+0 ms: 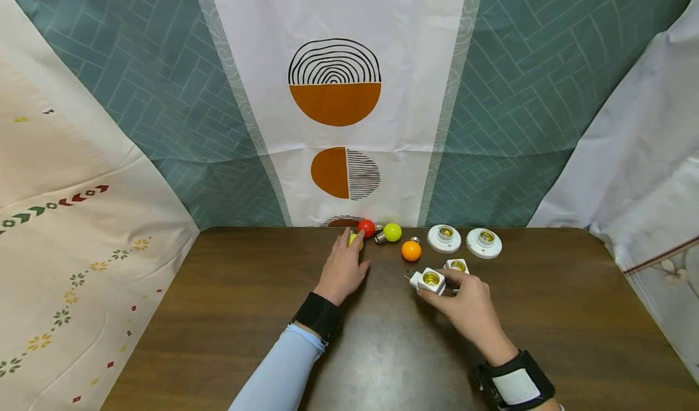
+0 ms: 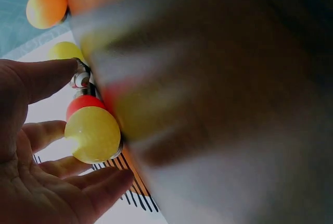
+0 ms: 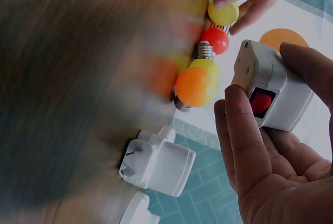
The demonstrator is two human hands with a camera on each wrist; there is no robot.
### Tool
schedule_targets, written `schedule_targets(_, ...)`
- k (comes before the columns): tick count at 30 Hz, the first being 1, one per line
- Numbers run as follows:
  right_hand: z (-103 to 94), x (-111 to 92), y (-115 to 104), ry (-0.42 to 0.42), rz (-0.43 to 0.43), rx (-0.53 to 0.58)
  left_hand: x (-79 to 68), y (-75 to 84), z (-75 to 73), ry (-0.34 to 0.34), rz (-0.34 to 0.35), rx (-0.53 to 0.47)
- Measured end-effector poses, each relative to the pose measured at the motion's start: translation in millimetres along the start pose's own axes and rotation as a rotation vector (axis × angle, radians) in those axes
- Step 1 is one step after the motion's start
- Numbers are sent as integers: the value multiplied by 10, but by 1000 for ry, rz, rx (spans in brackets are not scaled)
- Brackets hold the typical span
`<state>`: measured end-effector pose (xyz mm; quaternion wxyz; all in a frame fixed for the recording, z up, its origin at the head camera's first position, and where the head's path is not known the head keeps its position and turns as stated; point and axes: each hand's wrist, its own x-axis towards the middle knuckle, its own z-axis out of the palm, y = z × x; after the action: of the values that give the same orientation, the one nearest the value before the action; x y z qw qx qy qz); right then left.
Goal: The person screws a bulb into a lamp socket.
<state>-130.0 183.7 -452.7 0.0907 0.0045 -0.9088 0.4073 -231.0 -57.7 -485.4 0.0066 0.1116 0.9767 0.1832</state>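
At the table's back edge, my left hand (image 1: 343, 268) reaches over a yellow light bulb (image 1: 355, 241). In the left wrist view the fingers spread around that bulb (image 2: 92, 134), while the thumb stands apart from it; contact is hard to tell. My right hand (image 1: 464, 302) grips a white plug-in lamp socket (image 1: 431, 280) above the table, its brass-coloured opening facing up. A red switch (image 3: 261, 102) shows on its side in the right wrist view. A second white plug-in socket (image 1: 456, 266) stands just behind, partly hidden by the hand.
A red bulb (image 1: 366, 227), a yellow-green bulb (image 1: 392, 232) and an orange bulb (image 1: 411, 251) lie between the hands at the back. Two round white lamp holders (image 1: 444, 239) sit farther right. A patterned cloth (image 1: 235, 186) hangs behind the brown table (image 1: 229, 314).
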Motion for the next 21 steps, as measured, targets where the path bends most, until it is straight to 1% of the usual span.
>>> schedule_targets(4, 14, 4, 0, -8, 0, -2, -6, -10, 7, -10, 1, -25)
schedule_targets(7, 20, 9, 1, -7, 3, -5, -12, -16, 10, 0, 8, -36)
schedule_targets(13, 23, 9, -16, -20, -2, 1, -68, -24, -6, 47, 0, -72)
schedule_targets(16, 29, 3, -28, -26, -4, 3, -124, -23, -28, 65, -7, -106)
schedule_targets(21, 57, -14, -55, -28, 0, 26, -239, -17, -99, 118, 9, -156)
